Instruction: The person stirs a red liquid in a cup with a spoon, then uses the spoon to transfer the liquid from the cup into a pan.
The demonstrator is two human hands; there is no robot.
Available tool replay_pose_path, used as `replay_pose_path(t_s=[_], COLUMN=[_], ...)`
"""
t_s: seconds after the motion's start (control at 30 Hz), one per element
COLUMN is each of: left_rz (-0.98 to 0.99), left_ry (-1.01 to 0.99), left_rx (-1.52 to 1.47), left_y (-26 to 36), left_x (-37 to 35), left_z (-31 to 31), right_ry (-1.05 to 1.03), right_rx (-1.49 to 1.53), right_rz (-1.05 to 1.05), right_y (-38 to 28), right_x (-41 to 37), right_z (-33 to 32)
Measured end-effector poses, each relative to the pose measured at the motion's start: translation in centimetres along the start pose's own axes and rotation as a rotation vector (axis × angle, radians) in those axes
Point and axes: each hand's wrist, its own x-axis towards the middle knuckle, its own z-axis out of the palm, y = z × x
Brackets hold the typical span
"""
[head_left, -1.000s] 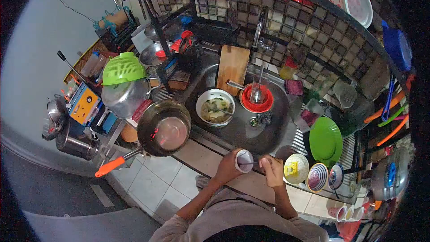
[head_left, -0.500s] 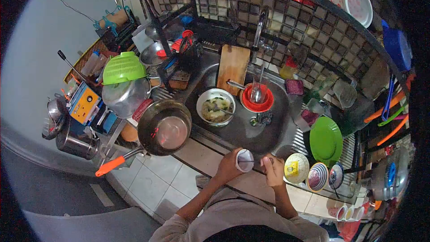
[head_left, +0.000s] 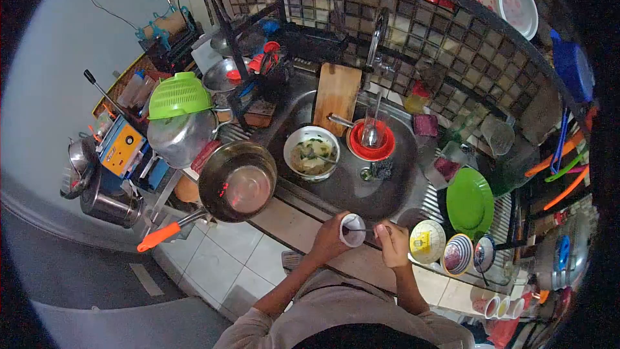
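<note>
My left hand [head_left: 331,242] is wrapped around a white cup [head_left: 353,235], tilted so its mouth faces up toward me. My right hand [head_left: 391,244] grips a slim, dark utensil [head_left: 368,230] whose far end reaches inside the cup; its kind cannot be made out. Both hands are over the counter's front edge [head_left: 352,265], close to my body. Beyond them in the sink stands a white bowl [head_left: 298,169] of watery food scraps with a spoon handle in it. Beside it, red bowls [head_left: 376,152] are stacked under the faucet with a clear glass on them.
A frying pan [head_left: 212,184] with an orange handle juts over the counter edge at left. Small bowls [head_left: 427,256] and a green plate [head_left: 469,210] lie on the right drainboard. A wooden cutting board [head_left: 336,94] leans at the back of the sink [head_left: 361,201].
The utensil shows more plainly at the cup's mouth, and my right hand has shifted and turned slightly. My left hand keeps the cup in nearly the same place.
</note>
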Motion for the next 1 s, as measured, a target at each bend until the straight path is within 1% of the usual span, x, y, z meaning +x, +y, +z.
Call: replay_pose_path(t_s=[0.03,0.1,0.13,0.2,0.23,0.3,0.33,0.4,0.53,0.6,0.73,0.8,0.83,0.9,0.93,1.0], left_rz=[0.000,0.099,0.099,0.038,0.038,0.031,0.030,-0.055,-0.006,-0.069,-0.016,0.031,0.031,0.015,0.016,0.056], left_ry=[0.002,0.032,0.032,0.023,0.024,0.018,0.017,-0.024,-0.012,-0.064,-0.036,-0.008,-0.011,-0.028,-0.027,-0.007], left_rx=[0.000,0.086,0.086,0.018,0.018,0.143,0.143,0.015,0.073,0.086,0.050,0.064,0.063,0.073,0.075,0.145], left_y=[0.2,0.8,0.7,0.5,0.7,1.1,1.0,0.9,1.0,0.8,0.5,0.5,0.4,0.1,0.0,0.0], left_x=[0.0,0.0,0.0,0.0,0.0,0.0,-0.1,0.0,0.0,0.1,0.0,0.0,0.0,0.0,0.1,0.0], left_z=[-0.1,-0.5,-0.4,-0.3,-0.3,-0.6,-0.6,-0.5,-0.6,-0.6,-0.4,-0.3,-0.2,-0.2,-0.2,-0.2], right_ry=[-0.001,0.012,0.012,0.067,0.066,-0.077,-0.076,-0.035,-0.069,-0.021,-0.039,-0.032,-0.030,0.025,0.025,-0.048], right_rx=[0.000,0.069,0.068,0.010,0.010,0.072,0.073,0.081,0.081,0.101,0.009,0.114,0.113,0.006,0.007,0.107], right_rz=[-0.001,0.004,0.004,-0.104,-0.105,0.021,0.022,0.011,0.021,0.085,0.026,0.154,0.156,-0.034,-0.036,0.128], right_y=[-0.1,-0.5,-0.4,0.0,-0.1,-0.2,-0.2,-0.2,0.2,-0.1,-0.4,-0.1,-0.2,-0.4,-0.3,-0.1], right_x=[0.0,0.0,0.1,0.2,0.2,-0.1,-0.1,0.0,-0.1,-0.2,0.0,-0.3,-0.2,0.1,0.1,-0.2], right_z=[0.0,-0.1,0.1,0.5,0.2,-0.5,-0.4,-0.2,-0.3,-0.3,-0.4,-0.5,-0.5,-0.3,-0.4,-0.7])
